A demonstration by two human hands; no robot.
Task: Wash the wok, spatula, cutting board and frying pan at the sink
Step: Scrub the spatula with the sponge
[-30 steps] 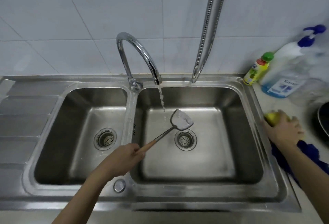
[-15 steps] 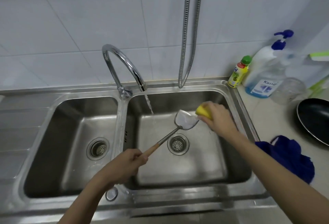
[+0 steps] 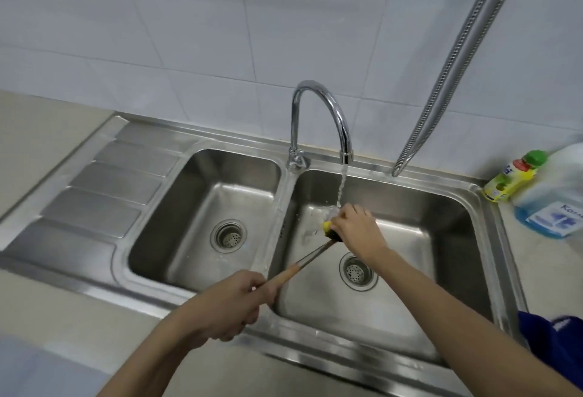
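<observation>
Since half a second ago the right hand (image 3: pixel 356 227) has pressed the sponge (image 3: pixel 332 231) fully down over the spatula's blade, where before the sponge only met the blade's far edge and the blade showed bare. Its fingers are curled round the yellow sponge with its dark scouring face, clamping it against the spatula (image 3: pixel 310 258); the blade is hidden under sponge and hand. Water (image 3: pixel 341 186) from the curved chrome faucet (image 3: pixel 318 119) falls straight onto that grip and splashes just beyond the knuckles.

From the sponge the metal shaft runs down and toward the person to the wooden handle, whose end sits inside the left hand (image 3: pixel 233 305). That hand is closed tight round the handle, over the divider between the two basins of the stainless double sink (image 3: pixel 220 144). The spatula hangs over the right basin, above and beside its drain strainer (image 3: pixel 358 271).

Away from the right-hand grip, on the counter past the sink's rim, stand a small yellow bottle with a green cap (image 3: pixel 512 180) and a large clear bottle of blue liquid (image 3: pixel 555 204). A dark blue cloth (image 3: pixel 555 343) lies nearer the right forearm. A metal hose (image 3: pixel 454 65) hangs behind the faucet.
</observation>
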